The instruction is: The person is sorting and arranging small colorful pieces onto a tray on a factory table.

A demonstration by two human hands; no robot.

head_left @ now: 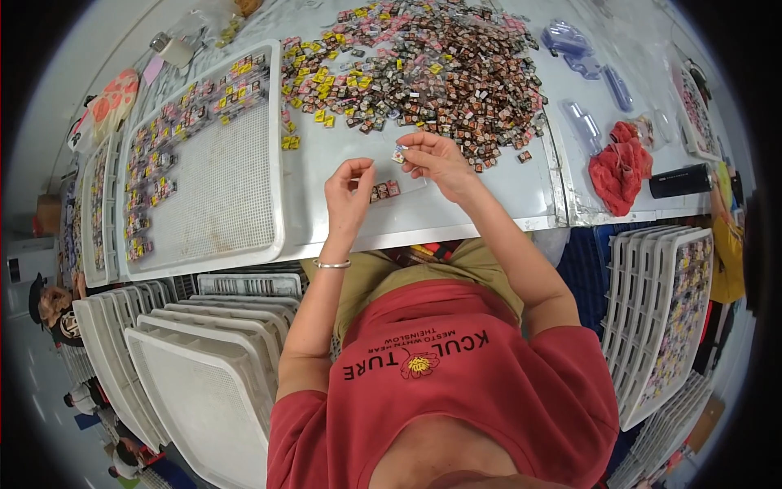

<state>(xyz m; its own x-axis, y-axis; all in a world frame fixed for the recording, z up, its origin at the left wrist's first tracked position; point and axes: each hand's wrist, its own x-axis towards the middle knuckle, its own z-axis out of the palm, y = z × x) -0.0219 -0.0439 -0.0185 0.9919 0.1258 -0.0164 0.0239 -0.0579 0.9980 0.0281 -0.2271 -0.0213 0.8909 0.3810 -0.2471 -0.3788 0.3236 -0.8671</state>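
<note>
My right hand (pixel 440 167) pinches a small flat piece (pixel 399 154) with a white and coloured face between thumb and fingers. Facing it, my left hand (pixel 350 191) has its thumb and fingertips drawn together; anything in them is too small to make out. Between the hands, near the table's front edge, lies a clear plastic tray (pixel 415 184). A short row of small dark and red printed pieces (pixel 384 191) sits at its left end, beside my left thumb. Just beyond my hands spreads a large pile of similar small pieces (pixel 481 90), brown, black, pink and yellow.
A white mesh tray (pixel 236 171) at left holds filled clear packs along its far and left sides. Empty clear shells (pixel 570 41), a red cloth (pixel 621 171) and a black cylinder (pixel 681 181) lie at right. Stacked white trays (pixel 204 367) stand below the table.
</note>
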